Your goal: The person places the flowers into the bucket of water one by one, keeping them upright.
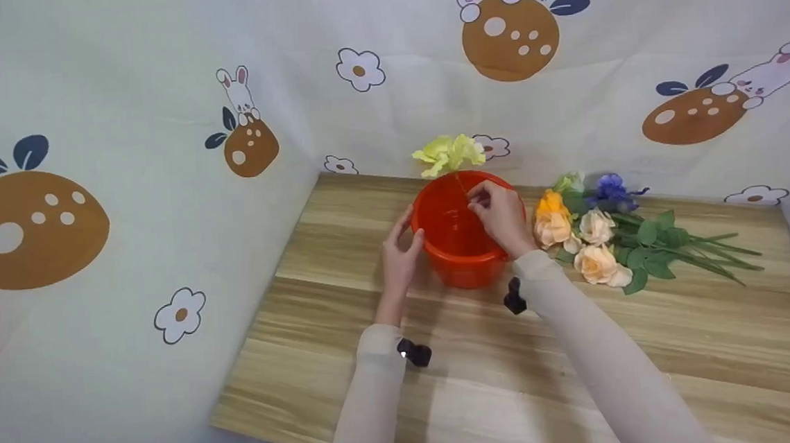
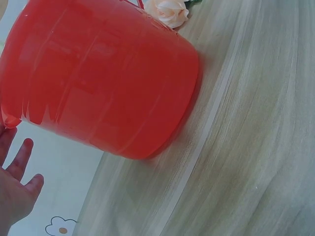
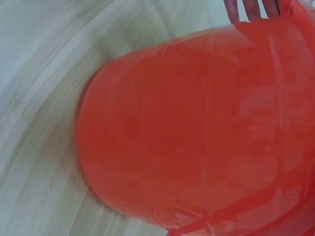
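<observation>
A red plastic bucket stands upright on the wooden table. My right hand reaches over its right rim and pinches the thin stem of a yellow artificial flower. The bloom sits above the bucket's back rim, with the stem slanting down into the opening. Along the bucket's left side, my left hand touches the outside near the rim, its fingers spread and fairly straight in the left wrist view. The bucket wall fills most of the right wrist view, where my right hand is hidden.
Right of the bucket lies a bunch of artificial flowers, with peach roses, an orange bloom, a purple bloom and green stems pointing right. A patterned cloth wall borders the table's back and left.
</observation>
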`<state>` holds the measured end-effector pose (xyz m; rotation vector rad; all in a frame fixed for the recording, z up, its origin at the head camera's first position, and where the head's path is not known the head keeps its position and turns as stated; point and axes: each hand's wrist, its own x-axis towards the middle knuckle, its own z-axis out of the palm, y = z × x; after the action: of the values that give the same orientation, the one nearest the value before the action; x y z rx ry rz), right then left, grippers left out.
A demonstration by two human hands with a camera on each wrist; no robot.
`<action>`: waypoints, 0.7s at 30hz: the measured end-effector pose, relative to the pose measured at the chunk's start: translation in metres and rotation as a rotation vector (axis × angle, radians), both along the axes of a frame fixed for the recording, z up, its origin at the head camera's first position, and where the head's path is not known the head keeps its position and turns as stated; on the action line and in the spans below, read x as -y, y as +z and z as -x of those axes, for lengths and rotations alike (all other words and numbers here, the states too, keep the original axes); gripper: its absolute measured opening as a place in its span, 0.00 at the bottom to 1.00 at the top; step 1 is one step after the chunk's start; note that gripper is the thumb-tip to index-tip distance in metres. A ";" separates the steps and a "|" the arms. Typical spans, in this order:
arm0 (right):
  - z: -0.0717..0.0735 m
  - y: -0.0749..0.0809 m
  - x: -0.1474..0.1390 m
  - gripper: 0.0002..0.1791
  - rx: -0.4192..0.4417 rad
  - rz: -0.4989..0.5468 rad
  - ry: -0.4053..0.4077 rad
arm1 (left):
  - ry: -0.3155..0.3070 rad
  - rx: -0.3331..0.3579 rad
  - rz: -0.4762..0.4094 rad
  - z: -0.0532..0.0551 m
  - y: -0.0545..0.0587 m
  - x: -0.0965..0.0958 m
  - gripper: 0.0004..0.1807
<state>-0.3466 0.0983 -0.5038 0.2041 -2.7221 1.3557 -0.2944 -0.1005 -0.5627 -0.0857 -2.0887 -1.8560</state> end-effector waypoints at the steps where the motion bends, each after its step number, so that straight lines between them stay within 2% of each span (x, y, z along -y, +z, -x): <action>1: 0.000 0.000 0.000 0.08 0.006 0.006 -0.003 | -0.001 0.006 -0.001 0.000 0.000 0.000 0.26; 8: 0.000 0.000 0.001 0.10 0.014 0.086 -0.009 | -0.006 0.055 -0.025 0.000 0.003 -0.001 0.27; 15: -0.001 0.003 -0.006 0.12 -0.040 0.305 -0.003 | -0.043 0.044 -0.011 -0.017 0.032 -0.002 0.27; 18: -0.002 0.005 -0.015 0.15 -0.035 0.394 -0.008 | -0.047 0.049 -0.031 -0.018 0.032 -0.001 0.26; 19: -0.004 0.009 -0.018 0.16 -0.018 0.422 -0.014 | -0.038 0.047 -0.035 -0.016 0.027 -0.001 0.26; 21: -0.004 0.012 -0.028 0.18 0.004 0.474 -0.024 | -0.043 0.043 -0.046 -0.015 0.026 0.000 0.26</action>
<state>-0.3428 0.1263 -0.4922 0.1282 -2.3050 1.9338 -0.2794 -0.1002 -0.5364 -0.0810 -2.0865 -1.9462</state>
